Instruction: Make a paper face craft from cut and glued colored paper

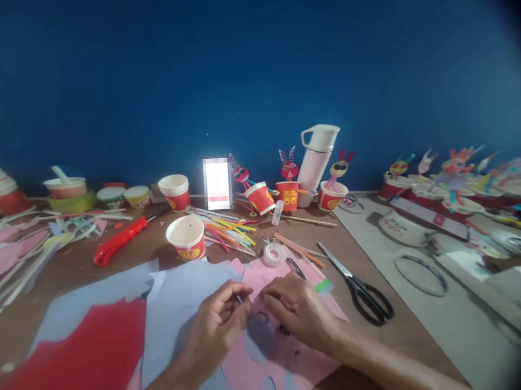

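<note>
My left hand (225, 314) is closed in a pinch over the paper, fingertips curled toward my right hand (296, 309). The right is also pinched, its fingertips close to the left's. Whatever lies between the fingers is too small to make out. Under both hands is pink paper (308, 361) with cut-out holes. Pale blue-grey sheets (174, 304) lie left of it, and a torn-edged red sheet (85, 355) lies farther left. Just beyond my fingers sits a roll of clear tape (274, 253). Black-handled scissors (357, 289) rest open to the right.
A red-handled cutter (121, 242) and paper cups (185, 237) stand beyond the sheets, near coloured paper strips (231, 228). Cup figures with eared heads (289, 170) and a white flask (315, 163) line the wall. Several more cup figures (455, 170) crowd the right, where another person's hand (508, 262) shows.
</note>
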{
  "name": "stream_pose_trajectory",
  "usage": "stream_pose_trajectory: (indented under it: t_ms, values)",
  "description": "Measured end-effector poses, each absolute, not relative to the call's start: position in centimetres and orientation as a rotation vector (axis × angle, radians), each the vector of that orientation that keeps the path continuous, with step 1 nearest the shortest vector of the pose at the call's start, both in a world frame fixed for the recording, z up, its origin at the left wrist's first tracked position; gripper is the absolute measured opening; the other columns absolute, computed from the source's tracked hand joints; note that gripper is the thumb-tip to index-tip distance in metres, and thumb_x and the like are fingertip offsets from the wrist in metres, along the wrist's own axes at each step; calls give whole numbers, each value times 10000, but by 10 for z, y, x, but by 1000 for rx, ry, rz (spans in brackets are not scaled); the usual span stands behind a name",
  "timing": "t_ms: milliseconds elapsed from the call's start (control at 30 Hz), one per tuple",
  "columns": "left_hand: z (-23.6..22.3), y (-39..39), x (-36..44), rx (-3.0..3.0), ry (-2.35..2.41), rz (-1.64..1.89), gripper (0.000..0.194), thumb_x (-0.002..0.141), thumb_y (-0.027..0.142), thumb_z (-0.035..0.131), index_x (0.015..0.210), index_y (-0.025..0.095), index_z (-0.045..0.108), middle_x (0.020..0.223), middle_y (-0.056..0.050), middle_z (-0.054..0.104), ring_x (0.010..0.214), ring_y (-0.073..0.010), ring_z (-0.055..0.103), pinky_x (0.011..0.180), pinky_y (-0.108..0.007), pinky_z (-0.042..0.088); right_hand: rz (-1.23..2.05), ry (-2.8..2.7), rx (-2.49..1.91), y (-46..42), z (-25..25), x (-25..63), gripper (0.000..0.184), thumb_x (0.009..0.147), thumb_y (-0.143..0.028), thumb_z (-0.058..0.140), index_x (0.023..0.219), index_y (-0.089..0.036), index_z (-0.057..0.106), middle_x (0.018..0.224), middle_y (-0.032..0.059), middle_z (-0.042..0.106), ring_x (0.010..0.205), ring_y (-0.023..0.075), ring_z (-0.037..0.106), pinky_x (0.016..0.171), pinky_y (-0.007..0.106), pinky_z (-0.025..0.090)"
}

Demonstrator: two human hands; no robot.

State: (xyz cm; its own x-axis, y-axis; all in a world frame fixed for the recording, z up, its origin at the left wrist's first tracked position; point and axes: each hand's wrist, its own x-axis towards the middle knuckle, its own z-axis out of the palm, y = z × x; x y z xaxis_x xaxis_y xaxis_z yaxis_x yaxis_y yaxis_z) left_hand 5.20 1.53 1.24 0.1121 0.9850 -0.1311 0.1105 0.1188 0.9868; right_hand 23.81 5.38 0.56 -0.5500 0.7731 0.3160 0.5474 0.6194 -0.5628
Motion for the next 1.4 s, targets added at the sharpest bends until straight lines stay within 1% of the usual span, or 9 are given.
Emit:
stream_pose_trajectory:
  t_ms: [200,333,433,667,833,1000,1067,1200,1400]
  values:
    - [8,18,56,1200,1219,1008,289,792,442,696,858,180,592,592,73,450,458,-52,368,426,-165,269,1051,-2048,-1130,50,11,236,239,906,-138,469,856,-191,696,722,-27,701,476,80,593,436,162,407]
    - [4,20,54,1253,1201,990,270,798,429,678,764,173,597,736,35,495,461,-42,391,417,-178,302,1221,-1944,-1140,51,11,236,216,854,-127,505,800,-177,707,676,-29,665,492,77,575,467,155,416]
    - [4,20,53,1241,1213,964,268,824,422,635,731,178,571,688,43,467,455,-50,384,414,-177,310,1298,-1879,-1149,54,9,236,222,873,-171,500,769,-169,697,646,-26,630,498,81,538,451,160,390]
    - [6,20,53,1181,1249,951,234,852,383,576,734,186,527,580,69,412,463,-63,378,428,-168,311,1336,-1735,-1155,58,1,238,303,936,-288,472,706,-166,627,612,-28,544,567,97,490,527,192,397]
    - [8,19,54,1214,1254,988,241,806,376,627,700,175,547,674,51,448,468,-48,380,422,-177,314,1381,-1722,-1184,52,5,237,204,835,-376,666,778,-181,670,646,-21,618,515,100,514,461,194,395]
    - [6,19,53,1231,1243,977,215,824,345,615,706,171,566,686,47,469,469,-45,405,434,-178,326,1327,-1721,-1246,48,5,233,121,818,-280,664,740,-188,675,625,-34,615,489,81,471,459,191,372]
    - [5,19,51,1214,1240,968,225,835,382,612,758,172,587,638,48,483,468,-60,422,436,-183,334,1321,-1710,-1253,50,6,233,113,821,-250,633,731,-193,670,612,-38,610,489,84,478,462,194,375]
    - [7,19,45,1168,1271,1026,317,866,463,586,1013,182,580,578,56,524,491,-87,459,473,-192,372,1277,-1680,-1237,60,17,240,127,785,-261,638,680,-191,646,610,-40,589,552,93,477,515,205,374]
    - [19,15,41,1263,1312,1157,225,863,402,623,945,192,614,602,46,551,585,-96,512,567,-192,434,1272,-1582,-1257,75,33,266,208,767,-367,639,716,-166,654,631,-19,577,544,99,448,493,226,334]
